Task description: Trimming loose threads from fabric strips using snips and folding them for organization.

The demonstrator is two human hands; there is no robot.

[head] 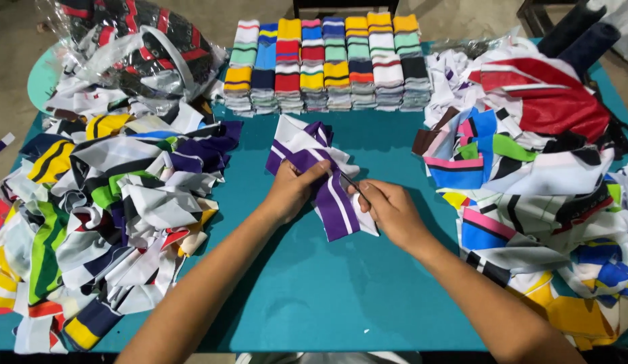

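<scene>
A purple and white striped cloth piece [312, 156] lies on the teal table [341, 290], near its middle. My left hand [292, 191] pinches the cloth at its middle. My right hand [389, 210] grips the cloth's lower right edge and holds a thin dark tool [352, 184] pointed at the cloth. What kind of tool it is cannot be made out.
A heap of striped cloth pieces [105, 202] covers the left side, another heap [536, 189] the right. Neat stacks of folded striped pieces [327, 64] line the far edge. A clear plastic bag [135, 47] of dark cloth sits at the far left.
</scene>
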